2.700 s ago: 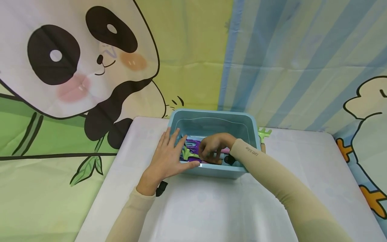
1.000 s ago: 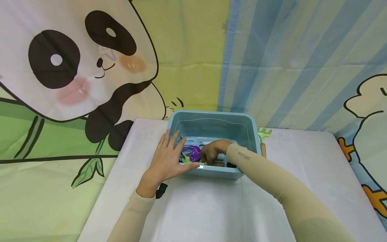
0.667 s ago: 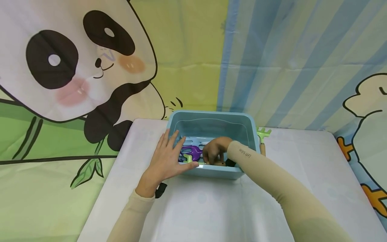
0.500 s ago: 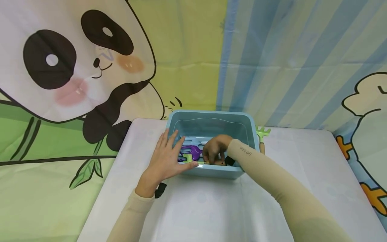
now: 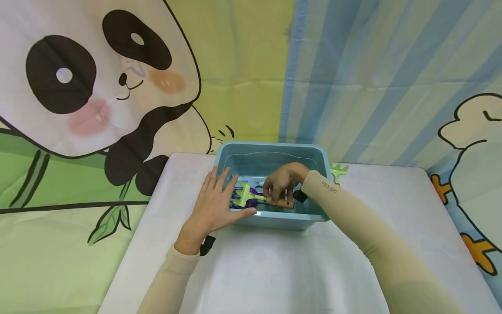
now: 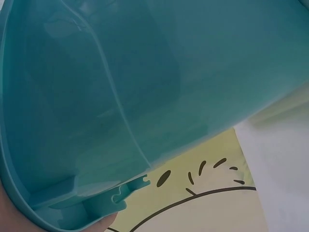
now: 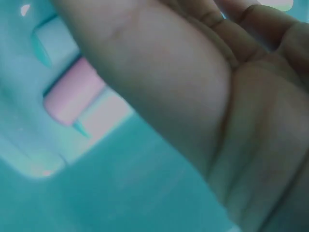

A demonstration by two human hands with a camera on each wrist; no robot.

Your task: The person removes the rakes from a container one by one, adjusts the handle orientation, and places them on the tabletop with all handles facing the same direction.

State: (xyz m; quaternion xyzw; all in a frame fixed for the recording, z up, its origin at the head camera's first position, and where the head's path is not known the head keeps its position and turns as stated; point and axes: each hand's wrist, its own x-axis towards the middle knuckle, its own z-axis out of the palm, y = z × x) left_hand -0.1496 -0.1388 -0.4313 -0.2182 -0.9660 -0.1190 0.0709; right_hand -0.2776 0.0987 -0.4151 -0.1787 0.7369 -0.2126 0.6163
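Note:
Inside the blue plastic bin (image 5: 270, 221), my right hand (image 5: 280, 183) grips the wooden handle of a small green hand rake (image 5: 245, 195). The rake's head points left and overlaps purple tool heads (image 5: 252, 203) below it. My left hand (image 5: 213, 203) rests at the bin's left front corner, fingers spread straight and thumb along the front rim. In the left wrist view the bin's wall (image 6: 145, 87) covers most of that hand. The right wrist view shows my right palm (image 7: 178, 82) beside a pink handle end (image 7: 72, 94) on the bin's floor.
A second green rake (image 5: 338, 171) lies outside the bin's right wall, partly hidden. The bin stands on a white-covered table (image 5: 274, 270). Behind it hangs a cartoon-printed curtain (image 5: 243, 78).
My right hand has taken hold of the green rake's handle and raised it from beside the front wall, so its head now shows over the purple tools. My left hand stays on the bin.

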